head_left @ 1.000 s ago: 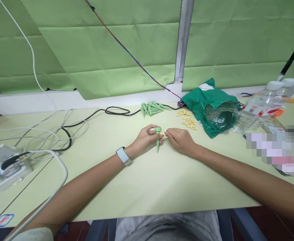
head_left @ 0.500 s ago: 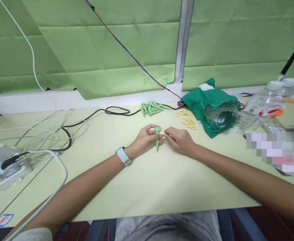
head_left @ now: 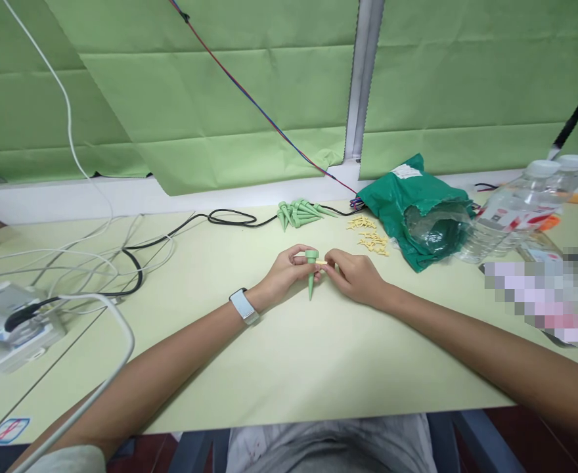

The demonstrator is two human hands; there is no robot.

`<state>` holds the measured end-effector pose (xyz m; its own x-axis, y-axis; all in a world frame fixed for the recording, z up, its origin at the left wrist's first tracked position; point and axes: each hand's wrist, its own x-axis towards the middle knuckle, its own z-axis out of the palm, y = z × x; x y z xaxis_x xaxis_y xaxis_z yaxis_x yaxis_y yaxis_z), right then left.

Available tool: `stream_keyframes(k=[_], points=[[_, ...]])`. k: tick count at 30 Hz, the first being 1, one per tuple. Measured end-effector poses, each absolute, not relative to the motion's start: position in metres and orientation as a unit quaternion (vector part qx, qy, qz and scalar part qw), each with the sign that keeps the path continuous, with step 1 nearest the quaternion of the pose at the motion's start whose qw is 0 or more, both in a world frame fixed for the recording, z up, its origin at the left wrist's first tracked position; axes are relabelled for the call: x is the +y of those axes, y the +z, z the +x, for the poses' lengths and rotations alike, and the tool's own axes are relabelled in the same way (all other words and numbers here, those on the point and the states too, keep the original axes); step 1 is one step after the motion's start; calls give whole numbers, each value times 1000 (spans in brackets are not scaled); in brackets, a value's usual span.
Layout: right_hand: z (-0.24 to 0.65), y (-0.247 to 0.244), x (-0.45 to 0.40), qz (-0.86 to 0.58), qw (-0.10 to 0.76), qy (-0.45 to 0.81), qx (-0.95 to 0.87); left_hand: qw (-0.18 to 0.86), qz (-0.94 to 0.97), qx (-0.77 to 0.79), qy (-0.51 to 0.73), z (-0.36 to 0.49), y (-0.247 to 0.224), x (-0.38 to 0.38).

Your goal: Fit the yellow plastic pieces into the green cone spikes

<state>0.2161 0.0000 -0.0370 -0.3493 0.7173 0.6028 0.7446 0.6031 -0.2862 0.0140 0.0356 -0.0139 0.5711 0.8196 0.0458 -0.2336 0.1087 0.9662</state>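
My left hand (head_left: 289,270) is closed around a green plastic watering spike (head_left: 311,255), held upright with its pointed end down and its wide cap on top. Against the spike's side, my right hand (head_left: 354,274) pinches a small pale yellow plastic piece (head_left: 321,263); its far end meets the spike near my left fingertips. Whether it sits inside the spike I cannot tell. Beyond my hands lies a pile of similar green spikes (head_left: 299,213). To the right of that pile, small yellow pieces (head_left: 374,242) are spread in two loose clusters.
A torn green plastic bag (head_left: 390,187) lies at the back right, beside clear bottles (head_left: 508,203). Black cable (head_left: 230,217) runs along the back. White cables and a power strip (head_left: 18,328) occupy the left. A blurred flat object (head_left: 535,295) rests at the right.
Both hands stay almost in place, with the spike and yellow piece still together. My right fingers have shifted slightly on the yellow piece. The whole view has moved a little.
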Motion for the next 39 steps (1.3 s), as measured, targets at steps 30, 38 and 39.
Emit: stream_keyframes(k=[30, 38, 39], points=[[215, -35, 2, -498, 285, 37, -818, 672, 588, 273, 357, 16, -12, 36], [215, -31, -1, -472, 294, 56, -829, 671, 592, 266, 357, 16, -14, 36], [216, -32, -1, -475, 291, 63, -828, 668, 595, 266, 358, 17, -15, 36]])
